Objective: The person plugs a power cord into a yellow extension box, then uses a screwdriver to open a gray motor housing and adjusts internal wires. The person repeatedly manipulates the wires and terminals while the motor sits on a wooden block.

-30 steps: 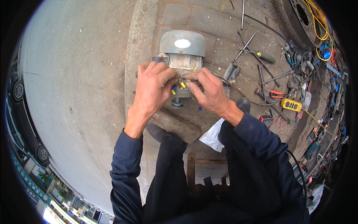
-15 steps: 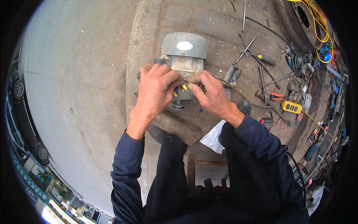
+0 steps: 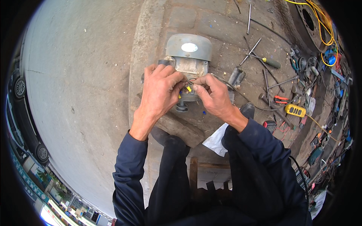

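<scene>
A grey electric motor (image 3: 188, 47) sits on the ground in front of me, its pulley (image 3: 181, 107) facing my feet. Both hands work over the motor's near end, close together. My left hand (image 3: 160, 88) is closed in a pinch, its fingertips at thin wires beside a small yellow terminal (image 3: 189, 89). Opposite it, my right hand (image 3: 217, 98) pinches with thumb and forefinger at the dark wires (image 3: 191, 82). The wire ends are small and partly hidden by my fingers. A black cable (image 3: 241, 93) leads off to the right from the motor.
Right of the motor lie a screwdriver (image 3: 272, 62), T-handled wrenches (image 3: 249, 19), red-handled pliers (image 3: 281, 99), a hammer (image 3: 275, 109) and a yellow power strip (image 3: 295, 110). A wooden block (image 3: 179, 128) lies between my feet and the motor. Cluttered tools and cables line the right edge.
The whole view has shifted slightly. My hands stay at the wires, with the fingertips a little repositioned; the yellow terminal by my left fingers shows less now.
</scene>
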`<state>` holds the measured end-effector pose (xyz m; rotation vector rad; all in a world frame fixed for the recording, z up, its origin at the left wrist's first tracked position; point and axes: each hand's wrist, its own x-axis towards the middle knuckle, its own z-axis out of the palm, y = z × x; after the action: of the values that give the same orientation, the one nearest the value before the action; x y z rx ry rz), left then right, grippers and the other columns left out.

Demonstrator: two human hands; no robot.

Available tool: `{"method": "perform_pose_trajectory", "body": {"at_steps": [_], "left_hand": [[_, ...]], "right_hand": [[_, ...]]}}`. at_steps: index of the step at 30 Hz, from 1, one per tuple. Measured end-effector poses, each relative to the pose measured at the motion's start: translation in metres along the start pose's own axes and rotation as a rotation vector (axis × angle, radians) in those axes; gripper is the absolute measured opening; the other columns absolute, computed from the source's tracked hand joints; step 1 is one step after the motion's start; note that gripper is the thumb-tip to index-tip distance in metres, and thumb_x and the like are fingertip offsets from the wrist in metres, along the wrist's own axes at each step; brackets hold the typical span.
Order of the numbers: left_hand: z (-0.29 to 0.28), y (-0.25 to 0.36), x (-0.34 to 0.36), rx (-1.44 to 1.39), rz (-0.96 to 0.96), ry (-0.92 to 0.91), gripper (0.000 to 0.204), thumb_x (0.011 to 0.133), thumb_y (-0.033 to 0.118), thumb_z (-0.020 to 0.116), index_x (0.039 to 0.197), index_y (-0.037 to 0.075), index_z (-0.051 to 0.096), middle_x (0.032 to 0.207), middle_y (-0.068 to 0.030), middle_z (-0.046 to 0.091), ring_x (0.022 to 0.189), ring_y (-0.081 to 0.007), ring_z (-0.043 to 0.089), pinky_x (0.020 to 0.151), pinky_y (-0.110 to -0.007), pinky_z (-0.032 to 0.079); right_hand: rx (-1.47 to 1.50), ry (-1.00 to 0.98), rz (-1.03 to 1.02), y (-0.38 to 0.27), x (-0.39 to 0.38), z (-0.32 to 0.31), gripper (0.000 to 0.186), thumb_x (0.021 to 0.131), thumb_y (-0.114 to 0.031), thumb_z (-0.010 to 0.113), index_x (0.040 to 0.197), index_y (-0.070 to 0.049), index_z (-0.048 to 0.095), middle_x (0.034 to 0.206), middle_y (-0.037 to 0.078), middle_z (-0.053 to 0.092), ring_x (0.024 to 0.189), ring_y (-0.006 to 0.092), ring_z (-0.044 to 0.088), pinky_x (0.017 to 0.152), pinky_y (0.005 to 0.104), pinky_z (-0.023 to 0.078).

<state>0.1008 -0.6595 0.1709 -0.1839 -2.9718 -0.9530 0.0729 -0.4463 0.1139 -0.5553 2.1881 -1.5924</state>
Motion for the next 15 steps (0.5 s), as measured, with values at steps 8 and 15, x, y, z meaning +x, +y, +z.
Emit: {"method": "perform_pose_trajectory", "body": {"at_steps": [8, 15], "left_hand": [[-0.002, 0.002, 0.002, 0.035, 0.007, -0.016, 0.013, 0.083, 0.008, 0.082, 0.095, 0.01, 0.078, 0.084, -0.0043, 0.062, 0.089, -0.0266, 0.061, 0.094, -0.041, 0.042], [0.009, 0.014, 0.007, 0.034, 0.077, -0.047, 0.014, 0.081, 0.012, 0.081, 0.094, 0.012, 0.076, 0.087, -0.0049, 0.064, 0.093, -0.0272, 0.062, 0.09, -0.044, 0.046]], "right_hand": [[0.162, 0.005, 0.2, -0.008, 0.002, 0.0, 0.014, 0.099, -0.009, 0.073, 0.105, 0.003, 0.07, 0.091, 0.015, 0.073, 0.076, 0.0213, 0.069, 0.069, 0.0353, 0.054], [-0.035, 0.019, 0.071, -0.012, 0.003, -0.006, 0.012, 0.096, -0.006, 0.071, 0.104, 0.002, 0.07, 0.09, 0.019, 0.072, 0.078, 0.0298, 0.07, 0.072, 0.0403, 0.055]]}}
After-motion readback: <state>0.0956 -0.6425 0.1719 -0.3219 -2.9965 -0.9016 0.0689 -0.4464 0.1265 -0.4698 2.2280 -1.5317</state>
